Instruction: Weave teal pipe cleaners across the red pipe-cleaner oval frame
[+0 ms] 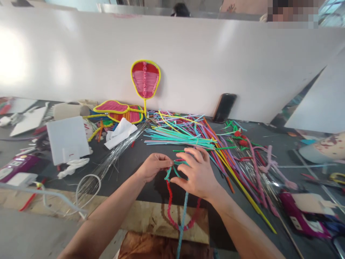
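A loop bent from fuzzy pipe cleaners hangs in front of me, with teal strands at the top and a red curve [169, 205] below. A light blue stem [183, 212] runs down from it towards my lap. My left hand [155, 167] is closed, thumb and forefinger pinching the loop's teal upper left end. Over the loop's upper right side is my right hand [198, 172], its fingers spread and its thumb apart. The teal strands pass partly behind those fingers, so contact there is hard to see.
Teal pipe cleaners [178, 138] lie in a bundle beyond my hands. A yellow-edged pink fan [145, 79] stands against the white board [188, 64], near a phone [224, 108]. Thin wires [110, 153] lie to the left; a purple tool [302, 216] sits at right.
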`<state>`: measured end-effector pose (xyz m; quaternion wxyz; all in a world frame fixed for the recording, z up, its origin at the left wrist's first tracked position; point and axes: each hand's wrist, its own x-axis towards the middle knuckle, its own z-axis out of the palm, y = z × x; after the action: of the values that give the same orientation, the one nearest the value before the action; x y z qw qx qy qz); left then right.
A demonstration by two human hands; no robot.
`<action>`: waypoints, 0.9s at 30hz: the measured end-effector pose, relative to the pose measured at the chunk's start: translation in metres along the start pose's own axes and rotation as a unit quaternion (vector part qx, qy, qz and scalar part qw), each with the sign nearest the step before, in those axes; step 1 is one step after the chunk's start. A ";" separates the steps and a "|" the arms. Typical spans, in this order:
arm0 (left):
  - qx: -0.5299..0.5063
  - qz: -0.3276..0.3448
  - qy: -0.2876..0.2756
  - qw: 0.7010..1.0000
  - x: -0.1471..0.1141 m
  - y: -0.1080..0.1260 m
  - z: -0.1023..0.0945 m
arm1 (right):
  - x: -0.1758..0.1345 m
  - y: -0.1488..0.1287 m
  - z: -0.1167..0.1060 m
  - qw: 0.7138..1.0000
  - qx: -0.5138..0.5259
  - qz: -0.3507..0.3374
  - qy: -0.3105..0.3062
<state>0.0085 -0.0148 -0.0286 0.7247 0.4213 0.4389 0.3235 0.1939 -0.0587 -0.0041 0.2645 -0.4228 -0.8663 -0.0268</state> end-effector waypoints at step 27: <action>0.162 0.048 -0.067 0.983 -0.005 0.008 0.005 | 0.022 0.007 -0.011 0.997 -0.056 0.018 -0.041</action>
<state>0.0099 -0.0172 -0.0181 0.6583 0.5740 0.4158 0.2536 0.1927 -0.0417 0.0145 0.2051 -0.4531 -0.8659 -0.0537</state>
